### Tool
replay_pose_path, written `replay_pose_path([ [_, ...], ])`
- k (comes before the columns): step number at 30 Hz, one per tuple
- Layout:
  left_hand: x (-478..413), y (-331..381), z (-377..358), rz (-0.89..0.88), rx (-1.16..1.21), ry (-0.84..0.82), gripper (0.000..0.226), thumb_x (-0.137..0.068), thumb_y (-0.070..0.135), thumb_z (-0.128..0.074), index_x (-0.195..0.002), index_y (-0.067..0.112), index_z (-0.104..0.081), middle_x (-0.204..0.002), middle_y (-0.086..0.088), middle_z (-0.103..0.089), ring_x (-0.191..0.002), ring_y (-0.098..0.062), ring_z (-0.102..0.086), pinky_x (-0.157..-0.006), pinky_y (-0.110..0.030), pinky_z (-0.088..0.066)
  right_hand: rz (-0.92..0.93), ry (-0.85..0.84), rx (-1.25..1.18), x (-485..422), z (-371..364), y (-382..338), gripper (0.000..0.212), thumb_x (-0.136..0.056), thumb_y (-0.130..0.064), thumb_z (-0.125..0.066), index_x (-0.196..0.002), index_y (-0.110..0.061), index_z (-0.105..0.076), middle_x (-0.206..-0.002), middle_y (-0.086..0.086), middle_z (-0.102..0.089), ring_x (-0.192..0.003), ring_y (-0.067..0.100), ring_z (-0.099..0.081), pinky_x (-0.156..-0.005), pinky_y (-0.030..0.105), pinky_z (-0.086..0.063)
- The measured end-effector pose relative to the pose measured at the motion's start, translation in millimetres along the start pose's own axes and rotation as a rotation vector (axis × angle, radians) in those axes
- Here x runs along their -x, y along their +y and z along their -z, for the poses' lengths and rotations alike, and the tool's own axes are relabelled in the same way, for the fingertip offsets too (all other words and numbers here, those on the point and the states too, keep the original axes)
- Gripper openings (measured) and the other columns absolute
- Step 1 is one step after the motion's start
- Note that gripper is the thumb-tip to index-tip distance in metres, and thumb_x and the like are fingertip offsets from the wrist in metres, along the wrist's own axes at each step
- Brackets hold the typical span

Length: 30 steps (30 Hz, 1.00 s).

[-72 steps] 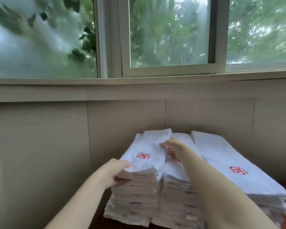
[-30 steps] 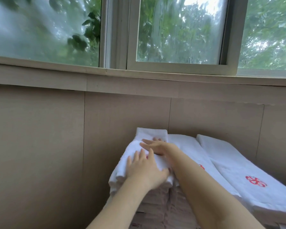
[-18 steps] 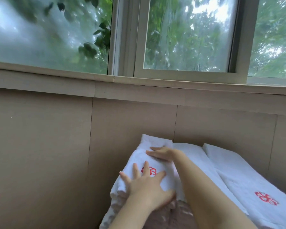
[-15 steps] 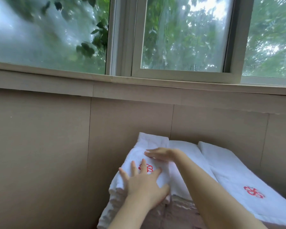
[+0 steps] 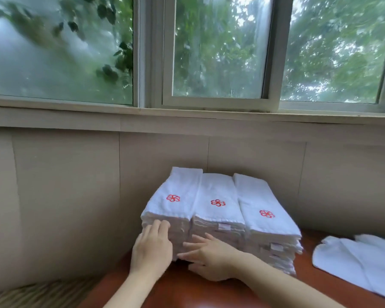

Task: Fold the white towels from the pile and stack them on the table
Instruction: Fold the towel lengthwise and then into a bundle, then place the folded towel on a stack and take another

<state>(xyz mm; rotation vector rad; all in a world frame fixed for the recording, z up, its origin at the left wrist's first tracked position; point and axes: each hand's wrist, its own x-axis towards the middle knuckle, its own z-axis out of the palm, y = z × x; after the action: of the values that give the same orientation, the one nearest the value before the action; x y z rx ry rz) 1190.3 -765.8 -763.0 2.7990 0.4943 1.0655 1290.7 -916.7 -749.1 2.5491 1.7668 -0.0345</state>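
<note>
Against near face of three folded white terry towel stacks (image 5: 218,190) on reddish wooden counter (image 5: 187,290): left hand (image 5: 152,247), right hand (image 5: 211,258), fingers (image 5: 162,226) straight, pressing, gripping nothing.

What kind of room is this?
Probably a hotel or spa linen room: tall stacks of folded white towels, each with the same red logo, on a wooden table under a window.
</note>
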Motion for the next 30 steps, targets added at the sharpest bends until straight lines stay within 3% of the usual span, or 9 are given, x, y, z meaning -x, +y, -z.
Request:
replay_pose_path([
  [3,8,25,9,0.080,0.036,-0.180,0.030,-0.092,0.017,-0.040,-0.120,0.024,-0.046,-0.119,0.006,-0.050,-0.110,-0.017,-0.050,-0.084,-0.030,-0.040,-0.098,-0.027,0.059,73,-20,13,0.049,-0.099,-0.039,-0.041,-0.147,-0.037,-0.032,-0.160,-0.004,-0.014,-0.148,0.016,-0.005,-0.119,0.041,0.000],
  [10,46,139,-20,0.011,0.201,-0.517,0.027,-0.090,0.016,-0.038,-0.113,0.025,-0.051,-0.120,0.004,-0.050,-0.109,-0.021,-0.052,-0.087,-0.031,-0.043,-0.730,-0.010,-0.073,292,-59,114,0.049,-0.098,-0.045,-0.041,-0.146,-0.035,-0.033,-0.156,-0.003,-0.025,-0.145,0.015,-0.021,-0.117,0.034,-0.018],
  [15,73,254,-71,-0.153,0.274,-0.687,0.028,-0.090,0.020,-0.040,-0.113,0.026,-0.056,-0.121,0.002,-0.051,-0.112,-0.021,-0.053,-0.094,-0.033,-0.044,-1.031,0.047,-0.071,404,-84,174,0.050,-0.097,-0.044,-0.042,-0.144,-0.029,-0.037,-0.150,0.001,-0.034,-0.138,0.019,-0.032,-0.111,0.034,-0.031],
  [20,76,374,-126,-0.341,0.314,-0.791,0.038,-0.091,0.020,-0.041,-0.128,0.022,-0.050,-0.132,0.000,-0.042,-0.122,-0.021,-0.047,-0.100,-0.038,-0.042,-1.235,0.046,0.015,449,-116,230,0.055,-0.097,-0.043,-0.039,-0.148,-0.027,-0.024,-0.155,0.007,-0.018,-0.144,0.028,-0.013,-0.114,0.046,-0.018],
  [22,70,418,-149,-0.402,0.348,-0.806,0.044,-0.091,0.018,-0.042,-0.136,0.021,-0.044,-0.142,0.001,-0.036,-0.130,-0.020,-0.040,-0.105,-0.039,-0.039,-1.304,0.059,0.048,457,-128,250,0.052,-0.097,-0.042,-0.038,-0.145,-0.026,-0.027,-0.152,0.004,-0.027,-0.142,0.027,-0.018,-0.112,0.045,-0.021],
  [24,66,456,-173,-0.454,0.379,-0.809,0.051,-0.092,0.018,-0.043,-0.142,0.021,-0.037,-0.153,0.001,-0.025,-0.138,-0.019,-0.032,-0.111,-0.037,-0.032,-1.300,0.147,0.131,459,-139,261,0.038,-0.094,-0.040,-0.048,-0.127,-0.020,-0.050,-0.130,0.004,-0.051,-0.126,0.026,-0.043,-0.102,0.045,-0.034],
  [26,66,482,-193,-0.508,0.400,-0.820,0.054,-0.094,0.020,-0.041,-0.147,0.023,-0.031,-0.159,0.001,-0.017,-0.144,-0.017,-0.023,-0.115,-0.034,-0.024,-1.246,0.289,0.284,456,-146,268,0.022,-0.069,-0.026,-0.078,-0.081,-0.012,-0.066,-0.081,0.008,-0.065,-0.078,0.031,-0.064,-0.077,0.047,-0.048],
  [28,73,495,-209,-0.560,0.394,-0.826,0.052,-0.097,0.024,-0.038,-0.149,0.024,-0.028,-0.159,0.003,-0.017,-0.145,-0.013,-0.019,-0.117,-0.033,-0.019,-1.219,0.451,0.411,452,-150,272,0.020,-0.050,-0.012,-0.079,-0.055,-0.011,-0.060,-0.051,0.006,-0.056,-0.048,0.031,-0.057,-0.062,0.045,-0.049],
  [30,85,498,-215,-0.563,0.361,-0.787,0.048,-0.100,0.028,-0.034,-0.148,0.023,-0.030,-0.158,0.004,-0.020,-0.144,-0.010,-0.019,-0.118,-0.036,-0.015,-1.239,0.487,0.423,448,-145,269,0.019,-0.043,-0.005,-0.075,-0.049,-0.011,-0.058,-0.044,0.006,-0.053,-0.042,0.030,-0.056,-0.059,0.044,-0.054],
])
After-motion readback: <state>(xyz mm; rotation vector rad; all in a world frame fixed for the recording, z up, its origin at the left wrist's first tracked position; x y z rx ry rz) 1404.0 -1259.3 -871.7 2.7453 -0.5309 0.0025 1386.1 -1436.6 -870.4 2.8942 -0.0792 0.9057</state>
